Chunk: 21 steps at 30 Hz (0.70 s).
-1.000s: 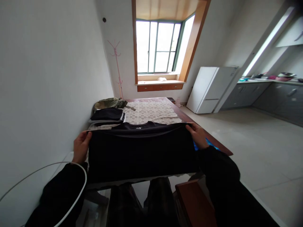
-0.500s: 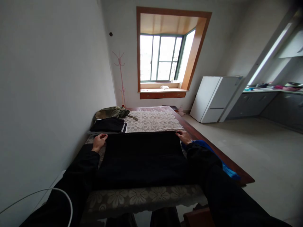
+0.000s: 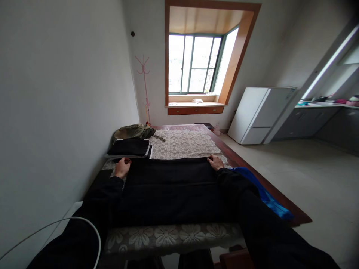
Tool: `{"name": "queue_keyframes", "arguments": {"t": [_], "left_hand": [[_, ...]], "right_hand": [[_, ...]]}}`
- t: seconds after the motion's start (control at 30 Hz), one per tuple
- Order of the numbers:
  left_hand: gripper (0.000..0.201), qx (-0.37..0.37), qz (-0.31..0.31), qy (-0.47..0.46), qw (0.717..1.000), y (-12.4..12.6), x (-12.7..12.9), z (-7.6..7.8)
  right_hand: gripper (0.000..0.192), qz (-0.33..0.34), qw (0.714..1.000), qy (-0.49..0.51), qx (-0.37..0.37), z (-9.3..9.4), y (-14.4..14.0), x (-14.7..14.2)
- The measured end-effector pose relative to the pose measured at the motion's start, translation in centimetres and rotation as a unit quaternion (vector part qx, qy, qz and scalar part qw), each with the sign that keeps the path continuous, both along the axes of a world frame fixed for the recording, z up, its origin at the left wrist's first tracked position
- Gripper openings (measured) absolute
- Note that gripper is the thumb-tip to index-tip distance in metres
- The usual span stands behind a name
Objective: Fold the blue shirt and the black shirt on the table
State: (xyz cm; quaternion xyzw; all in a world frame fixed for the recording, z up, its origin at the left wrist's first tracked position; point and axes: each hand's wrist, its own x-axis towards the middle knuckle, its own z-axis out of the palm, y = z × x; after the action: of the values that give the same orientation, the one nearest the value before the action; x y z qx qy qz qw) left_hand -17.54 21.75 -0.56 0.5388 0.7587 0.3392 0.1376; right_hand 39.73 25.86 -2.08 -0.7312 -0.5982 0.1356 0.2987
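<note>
A black garment (image 3: 171, 194) lies spread over the near part of the table, its exact kind hard to make out in the dark fabric. My left hand (image 3: 122, 168) pinches its far left corner, fingers closed. At the far right corner my right hand (image 3: 215, 163) grips the cloth in the same way. The far edge runs fairly straight between both hands. Just beyond my left hand rests a stack of folded dark clothes (image 3: 130, 148). Blue fabric (image 3: 260, 190) lies to the right, partly hidden behind my right sleeve.
A lace tablecloth (image 3: 185, 144) covers much of the wooden table (image 3: 291, 209). An olive-green bag (image 3: 131, 131) sits against the left wall. A white cable (image 3: 81, 220) loops at lower left. Farther off stand a pink coat rack (image 3: 144, 82) and a white refrigerator (image 3: 259, 116).
Both hands have come slightly closer together, still holding the garment's far edge. A crease now shows across the cloth. The whole view has shifted a little.
</note>
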Motion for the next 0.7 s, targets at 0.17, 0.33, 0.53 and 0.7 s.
{"name": "queue_keyframes", "arguments": {"t": [0.17,0.33,0.53,0.7], "left_hand": [[0.056,-0.026,-0.047,0.004,0.999,-5.2,-0.6,1.5],[0.053,-0.120,-0.110,0.028,0.986,-16.4,-1.4,0.6],[0.055,-0.084,-0.054,-0.007,0.995,-24.4,-0.9,-0.9],[0.061,-0.023,-0.069,-0.071,0.995,-25.8,-0.1,-0.6]], "right_hand": [[0.043,0.005,0.999,0.015,0.043,1.6,-4.7,-0.5],[0.038,0.096,0.995,-0.011,0.029,1.4,-16.7,1.5],[0.041,0.026,0.993,-0.055,-0.104,-0.3,-27.8,3.1],[0.044,0.030,0.992,0.044,-0.114,-1.7,-28.8,3.0]]}}
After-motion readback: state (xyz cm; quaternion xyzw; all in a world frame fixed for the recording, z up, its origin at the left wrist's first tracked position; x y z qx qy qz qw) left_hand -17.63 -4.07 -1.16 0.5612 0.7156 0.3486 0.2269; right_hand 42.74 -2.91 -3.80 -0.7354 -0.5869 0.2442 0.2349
